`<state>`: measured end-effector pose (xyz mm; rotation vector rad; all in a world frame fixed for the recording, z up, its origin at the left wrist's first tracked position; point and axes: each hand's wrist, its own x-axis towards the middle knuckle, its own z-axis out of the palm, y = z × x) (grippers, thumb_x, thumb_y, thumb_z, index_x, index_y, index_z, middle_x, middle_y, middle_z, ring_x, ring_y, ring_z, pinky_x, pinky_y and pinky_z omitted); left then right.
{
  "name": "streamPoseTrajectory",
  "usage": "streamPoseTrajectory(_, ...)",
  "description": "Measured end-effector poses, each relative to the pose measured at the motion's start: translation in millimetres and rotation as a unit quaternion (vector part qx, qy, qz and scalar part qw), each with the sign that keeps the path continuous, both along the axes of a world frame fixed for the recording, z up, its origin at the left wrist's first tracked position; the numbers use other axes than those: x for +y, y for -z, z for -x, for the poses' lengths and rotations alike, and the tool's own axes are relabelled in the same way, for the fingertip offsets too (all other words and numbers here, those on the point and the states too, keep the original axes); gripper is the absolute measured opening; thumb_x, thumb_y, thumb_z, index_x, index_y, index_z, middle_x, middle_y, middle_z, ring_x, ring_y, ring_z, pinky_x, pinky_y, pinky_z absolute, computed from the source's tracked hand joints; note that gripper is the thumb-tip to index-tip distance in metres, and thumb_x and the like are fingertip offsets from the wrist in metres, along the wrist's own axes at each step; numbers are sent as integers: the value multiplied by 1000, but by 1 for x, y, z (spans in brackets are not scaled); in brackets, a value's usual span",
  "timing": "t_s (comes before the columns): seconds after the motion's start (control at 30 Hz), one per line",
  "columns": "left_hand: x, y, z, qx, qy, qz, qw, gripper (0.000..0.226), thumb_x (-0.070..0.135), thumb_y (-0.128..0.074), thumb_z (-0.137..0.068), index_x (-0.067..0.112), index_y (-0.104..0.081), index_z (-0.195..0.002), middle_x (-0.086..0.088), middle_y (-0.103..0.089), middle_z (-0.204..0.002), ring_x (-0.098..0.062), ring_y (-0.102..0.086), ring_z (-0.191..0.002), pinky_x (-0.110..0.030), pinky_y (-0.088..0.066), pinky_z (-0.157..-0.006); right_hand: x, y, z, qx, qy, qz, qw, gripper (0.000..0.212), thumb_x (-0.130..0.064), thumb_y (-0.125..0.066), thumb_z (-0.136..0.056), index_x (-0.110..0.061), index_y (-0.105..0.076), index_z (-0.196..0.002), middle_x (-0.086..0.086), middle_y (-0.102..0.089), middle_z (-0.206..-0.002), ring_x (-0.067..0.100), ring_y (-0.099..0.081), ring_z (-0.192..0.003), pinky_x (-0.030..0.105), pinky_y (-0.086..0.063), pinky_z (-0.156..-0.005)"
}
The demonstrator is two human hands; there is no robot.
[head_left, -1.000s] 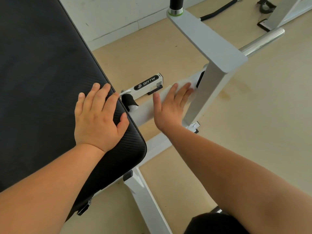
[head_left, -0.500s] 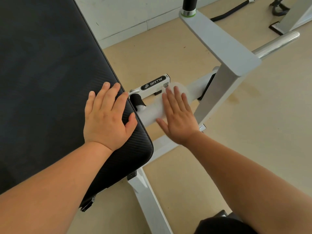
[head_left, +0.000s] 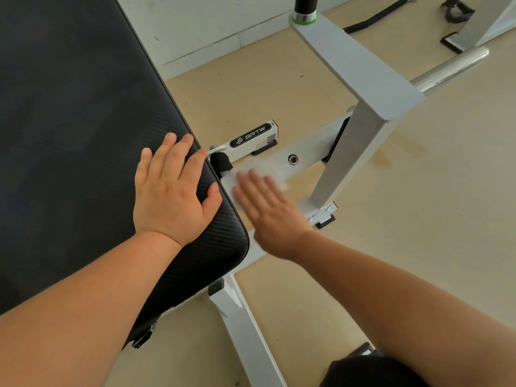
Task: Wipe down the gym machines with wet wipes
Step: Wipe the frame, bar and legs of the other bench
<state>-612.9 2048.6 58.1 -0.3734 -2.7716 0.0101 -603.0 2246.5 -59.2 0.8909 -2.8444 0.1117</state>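
Left hand (head_left: 170, 191): lay flat and empty, fingers straight, on the lower corner of the black pad (head_left: 83, 135), centre left of frame; appeared to brace the body.
Right hand (head_left: 268, 216): blurred by motion at centre frame; fingers straight, pressed down on the wipe, not curled round it.
Wipe (head_left: 275, 171): white and crumpled, pinned under the right fingertips on the white crossbar (head_left: 312, 149), just right of the pad's edge; seen only at its fringe.
Crossbar: ran up and right to the grey upright (head_left: 354, 152), with a bolt hole (head_left: 292, 159) just beyond the wipe.
Step judged: rubbing down the crossbar's top face.
Done well: probably called for firm, flat pressure and full strokes out to the upright, then round the bolt hole, the side faces and the joint by the black knob (head_left: 220, 162).
Risk: bunching or slipping of the wipe under open fingers; judged best kept spread.
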Motion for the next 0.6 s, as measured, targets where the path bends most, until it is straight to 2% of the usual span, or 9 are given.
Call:
streamPoseTrajectory(0.07,1,0,-1,-2,-1,2,1000,55,41,-48,-92,11,-52,-138,-14,-42,-153,-35,-30,-147,-56,-17,-121,-3,3,-7,-12,-47,-22,999,96,-22,-50,-91,-10,13,-161,14,19,-169,29,19,-156,44,12,-127)
streamPoseTrajectory(0.1,2,-1,-1,-2,-1,1,1000,55,41,-48,-92,11,-52,-138,-14,-42,-153,-35,-30,-147,-56,-17,-121,2,3,-4,-9,-32,-29,999,98,-20,-50,-88,-10,14,-161,14,19,-168,29,18,-156,44,11,-127)
streamPoseTrajectory(0.17,2,-1,-1,-4,-1,1,1000,56,41,-48,-92,11,-52,-138,-14,-42,-153,-34,-29,-148,-57,-17,-121,17,0,5,-20,62,-3,998,104,-20,-56,-80,-7,7,-162,18,17,-168,33,16,-156,46,8,-127)
streamPoseTrajectory(0.23,1,0,-1,-7,-2,4,1000,56,42,-47,-92,11,-52,-139,-14,-41,-153,-34,-29,-148,-57,-18,-121,31,-6,11,-70,156,33,985,102,-24,-56,-85,-4,10,-161,19,24,-166,34,24,-154,46,11,-127)
streamPoseTrajectory(0.3,0,-1,-1,-4,-3,5,1000,56,42,-47,-92,10,-52,-139,-14,-41,-153,-34,-29,-148,-57,-17,-121,27,-13,11,-92,176,53,979,99,-28,-51,-89,-3,13,-160,19,30,-163,34,29,-152,46,13,-126)
streamPoseTrajectory(0.37,0,-1,-1,-2,-2,2,1000,56,41,-48,-92,10,-52,-139,-14,-42,-153,-34,-29,-148,-56,-16,-121,13,-16,5,-82,107,51,990,97,-32,-49,-88,-5,7,-162,20,23,-165,36,23,-154,48,12,-126)
streamPoseTrajectory(0.47,2,-1,-2,-2,1,-1,1000,56,41,-48,-92,10,-52,-138,-14,-42,-153,-35,-29,-148,-55,-15,-122,3,-13,1,-64,-14,-4,998,91,-37,-40,-86,-11,3,-163,16,5,-170,32,11,-157,47,11,-127)
streamPoseTrajectory(0.53,3,-1,-2,-4,1,3,1000,56,41,-48,-92,10,-52,-138,-14,-42,-153,-35,-29,-148,-56,-16,-122,18,-19,18,-48,48,11,998,91,-37,-45,-84,-11,-11,-164,16,-10,-170,33,-2,-158,44,11,-126)
streamPoseTrajectory(0.6,3,-1,-1,-6,-1,9,1000,57,42,-47,-92,10,-51,-139,-14,-41,-153,-34,-28,-148,-56,-16,-122,40,-28,41,-67,146,36,986,88,-43,-48,-86,-9,-19,-162,16,-17,-169,34,-3,-158,43,14,-126)
